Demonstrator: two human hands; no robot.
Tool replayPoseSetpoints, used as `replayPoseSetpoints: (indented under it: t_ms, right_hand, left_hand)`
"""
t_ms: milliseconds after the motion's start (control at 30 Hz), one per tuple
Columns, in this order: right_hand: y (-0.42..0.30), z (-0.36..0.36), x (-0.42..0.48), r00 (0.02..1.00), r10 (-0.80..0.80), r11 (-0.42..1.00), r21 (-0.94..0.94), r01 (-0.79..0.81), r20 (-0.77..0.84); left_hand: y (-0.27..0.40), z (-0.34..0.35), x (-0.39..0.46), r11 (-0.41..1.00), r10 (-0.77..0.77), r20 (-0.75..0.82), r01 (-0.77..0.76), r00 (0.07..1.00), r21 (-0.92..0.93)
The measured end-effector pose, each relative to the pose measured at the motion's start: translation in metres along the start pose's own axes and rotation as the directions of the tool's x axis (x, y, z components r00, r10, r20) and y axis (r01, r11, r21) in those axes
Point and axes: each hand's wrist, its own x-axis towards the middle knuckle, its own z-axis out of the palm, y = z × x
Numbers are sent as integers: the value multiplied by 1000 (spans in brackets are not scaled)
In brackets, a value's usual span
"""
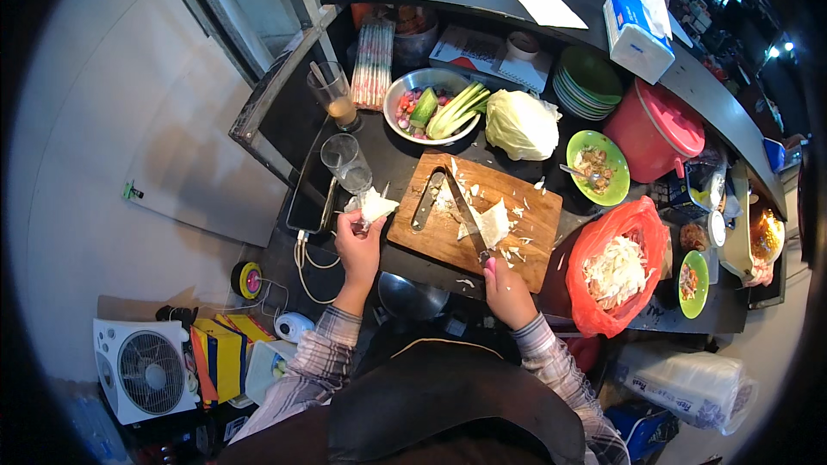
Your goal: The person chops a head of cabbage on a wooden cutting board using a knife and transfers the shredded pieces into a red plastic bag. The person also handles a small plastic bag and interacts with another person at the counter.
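Observation:
My left hand (pixel 358 248) pinches a pale cabbage piece (pixel 377 205) just off the left edge of a wooden cutting board (pixel 413 197). In my right hand (pixel 507 294) is the pink handle of a knife (pixel 466 212), its blade lying across the board. A flat cabbage chunk (pixel 495 223) and scattered shreds rest beside the blade. The board has a dark handle slot (pixel 426 203) at its left. Behind it sits a whole cabbage (pixel 522 124). Right of the board, a red plastic bag (pixel 581 310) holds a heap of shredded cabbage (pixel 617 271).
A metal bowl (pixel 395 123) of cucumber, shallots and stalks stands behind the board. Left are a drinking glass (pixel 347 161), a glass of brown drink (pixel 340 106) and a phone (pixel 310 203) with cables. A green plate (pixel 617 190) with a spoon and a red lidded bucket (pixel 646 129) stand right.

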Motion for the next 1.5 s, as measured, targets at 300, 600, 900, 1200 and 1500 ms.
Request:
replayPoseSetpoints:
  t_ms: [300, 600, 900, 1200, 1500]
  right_hand:
    - [-2, -10, -2, 999, 37, 998, 48, -38, 22]
    - [-18, -32, -10, 996, 47, 994, 98, -40, -74]
    - [-12, -70, -19, 913, 384, 874, 374, -311, -136]
    - [19, -56, -43, 915, 331, 919, 298, -257, -232]
    - [-17, -14, -33, 988, 140, 944, 293, -152, 61]
  left_hand:
    - [-1, 13, 16, 856, 248, 136, -282, 959, 433]
    - [24, 23, 5, 777, 343, 275, -436, 898, 454]
    - [91, 99, -23, 792, 383, 679, -601, 626, 107]
    - [70, 122, -9, 992, 10, 773, 92, 634, -89]
    - [61, 44, 16, 624, -245, 756, 695, 607, -357]
